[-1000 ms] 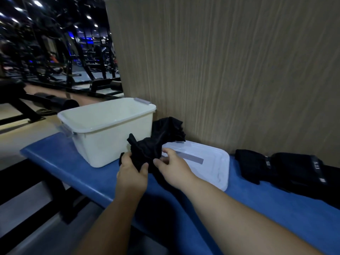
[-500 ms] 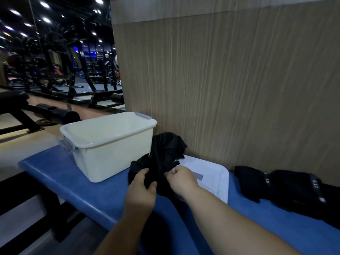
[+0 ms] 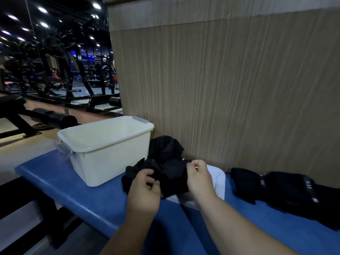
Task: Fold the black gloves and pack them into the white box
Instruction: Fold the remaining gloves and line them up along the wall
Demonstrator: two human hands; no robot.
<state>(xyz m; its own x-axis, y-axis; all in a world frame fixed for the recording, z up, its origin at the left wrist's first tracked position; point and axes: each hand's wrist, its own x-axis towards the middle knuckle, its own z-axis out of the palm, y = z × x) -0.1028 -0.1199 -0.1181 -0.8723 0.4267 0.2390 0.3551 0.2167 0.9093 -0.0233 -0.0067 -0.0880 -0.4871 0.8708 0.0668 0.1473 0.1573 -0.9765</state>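
Black glove (image 3: 171, 173) pinched between left hand (image 3: 144, 190) and right hand (image 3: 199, 179).

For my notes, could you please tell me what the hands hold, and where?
A black glove: left hand grips its left end, right hand pinches its right end.

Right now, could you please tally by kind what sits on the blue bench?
White box: 1
White lid: 1
Black glove heaps: 2, the near heap gripped by the left hand and right hand, the far heap lying to the right
Total: 4
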